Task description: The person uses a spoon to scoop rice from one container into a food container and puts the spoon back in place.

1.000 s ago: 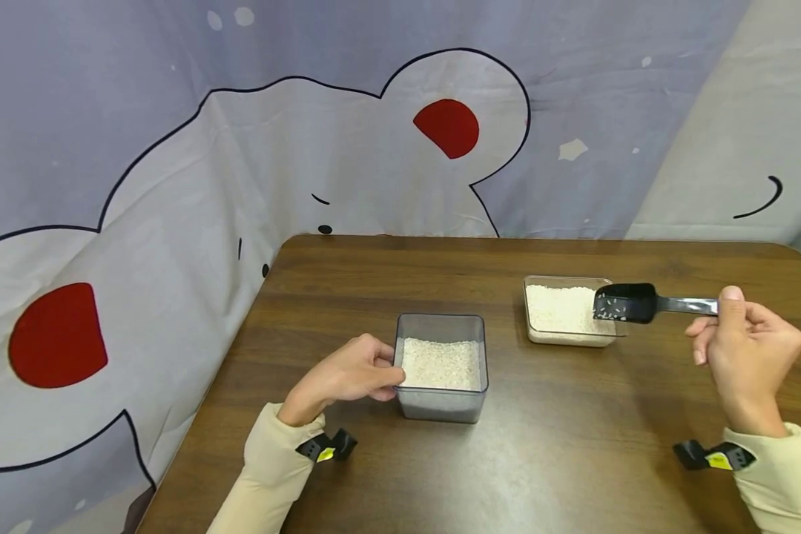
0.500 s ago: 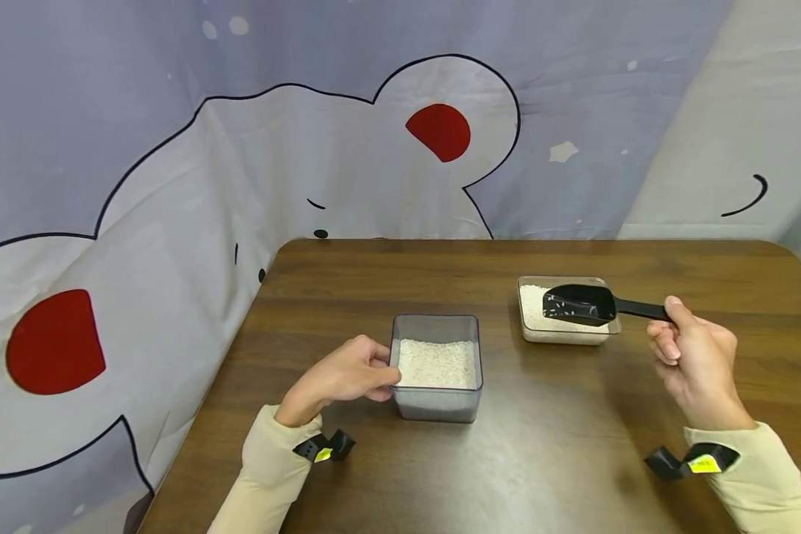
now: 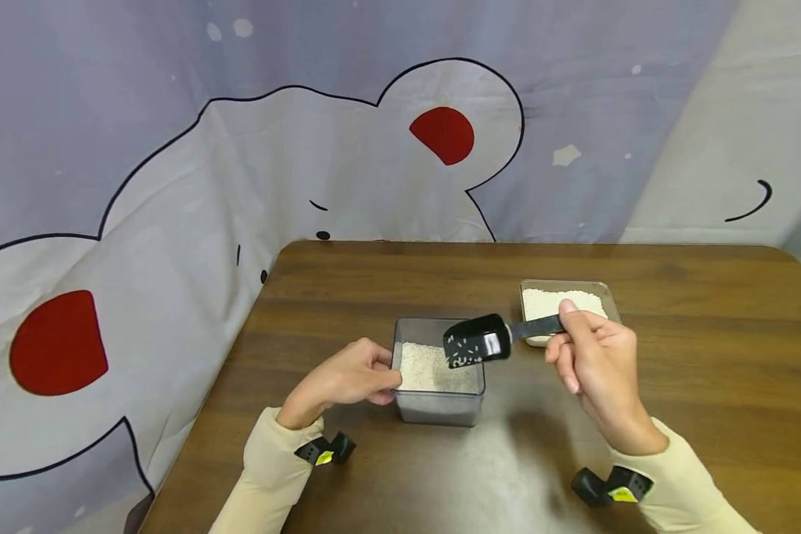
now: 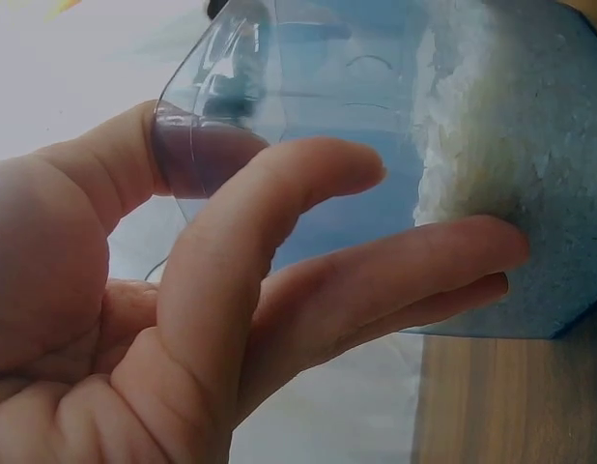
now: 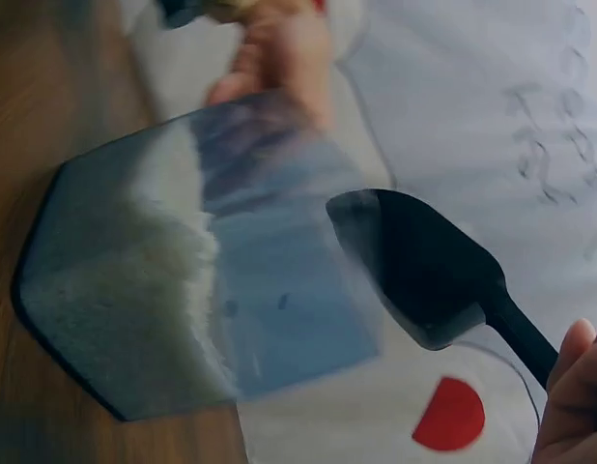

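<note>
My left hand [image 3: 347, 372] pinches the left wall of a grey see-through square container [image 3: 440, 409], thumb over the rim and fingers outside. In the left wrist view the fingers [image 4: 376, 266] lie along its wall. Rice [image 3: 419, 367] partly fills the container. With my right hand [image 3: 601, 363] I grip the handle of a black scoop [image 3: 483, 340], held above the container's right half. Several rice grains cling inside the scoop. The right wrist view shows the scoop [image 5: 424, 266] above the container's rim.
A shallow clear box [image 3: 567, 285] of white rice stands farther back on the right, partly hidden by my right hand. Both stand on a brown wooden table [image 3: 347, 282]. A printed cloth [image 3: 294, 163] hangs behind and to the left.
My right hand has carried the scoop leftward, from over the clear rice box to over the grey container. My left hand keeps its hold on the container.
</note>
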`<state>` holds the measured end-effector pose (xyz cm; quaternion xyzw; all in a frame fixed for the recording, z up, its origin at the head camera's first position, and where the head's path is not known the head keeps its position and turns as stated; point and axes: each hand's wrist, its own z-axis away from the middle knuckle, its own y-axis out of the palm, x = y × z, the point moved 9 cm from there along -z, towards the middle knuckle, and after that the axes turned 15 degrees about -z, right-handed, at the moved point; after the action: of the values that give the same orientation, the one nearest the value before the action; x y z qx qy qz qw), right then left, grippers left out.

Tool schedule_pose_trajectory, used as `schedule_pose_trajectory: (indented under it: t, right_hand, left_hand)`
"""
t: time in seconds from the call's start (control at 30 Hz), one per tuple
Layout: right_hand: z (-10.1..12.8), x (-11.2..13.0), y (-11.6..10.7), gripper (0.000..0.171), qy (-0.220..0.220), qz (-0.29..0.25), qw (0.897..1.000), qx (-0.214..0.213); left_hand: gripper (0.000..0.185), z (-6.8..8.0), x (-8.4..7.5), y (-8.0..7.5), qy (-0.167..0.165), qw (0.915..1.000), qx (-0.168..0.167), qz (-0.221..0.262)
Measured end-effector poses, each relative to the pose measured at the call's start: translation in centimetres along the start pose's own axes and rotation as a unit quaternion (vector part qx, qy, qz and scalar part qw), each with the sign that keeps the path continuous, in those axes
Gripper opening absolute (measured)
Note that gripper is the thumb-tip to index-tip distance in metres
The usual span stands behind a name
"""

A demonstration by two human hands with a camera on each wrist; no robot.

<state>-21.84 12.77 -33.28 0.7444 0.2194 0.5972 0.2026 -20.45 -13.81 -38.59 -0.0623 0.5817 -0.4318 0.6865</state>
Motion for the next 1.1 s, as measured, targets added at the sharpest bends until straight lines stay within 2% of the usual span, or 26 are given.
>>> schedule_pose_trajectory:
  t: [0.1,0.2,0.37,0.63,0.87,1.1]
  right_hand:
    - [0.6,-0.9,2.1,0.038,-0.027,0.071,0.997,0.031]
    - [1.3,-1.6,4.2,0.038,-0.041,0.130,0.989,0.062]
    - [2.1,-2.0,6.3,0.034,-0.041,0.174,0.980,0.090]
    - [2.2,-3.1,6.7,0.036,-0.009,0.180,0.979,0.096]
    - [2.2,-3.3,6.8,0.035,-0.001,0.178,0.979,0.100]
    - [2.0,-4.2,5.8,0.034,0.026,0.176,0.979,0.100]
  left_hand:
    - [0.021,0.0,0.0,0.0,-0.004,0.9999,0.000,-0.011]
    - [0.020,0.1,0.0,0.1,-0.006,0.9999,0.000,-0.016]
    - [0.015,0.0,-0.2,0.3,-0.001,0.9998,0.002,-0.020]
    - [0.022,-0.1,-0.3,0.4,0.001,1.0000,0.002,0.001]
    - [0.020,0.0,-0.2,0.1,0.000,1.0000,-0.005,-0.007]
    - [0.021,0.0,-0.1,0.0,-0.006,0.9999,-0.008,-0.009]
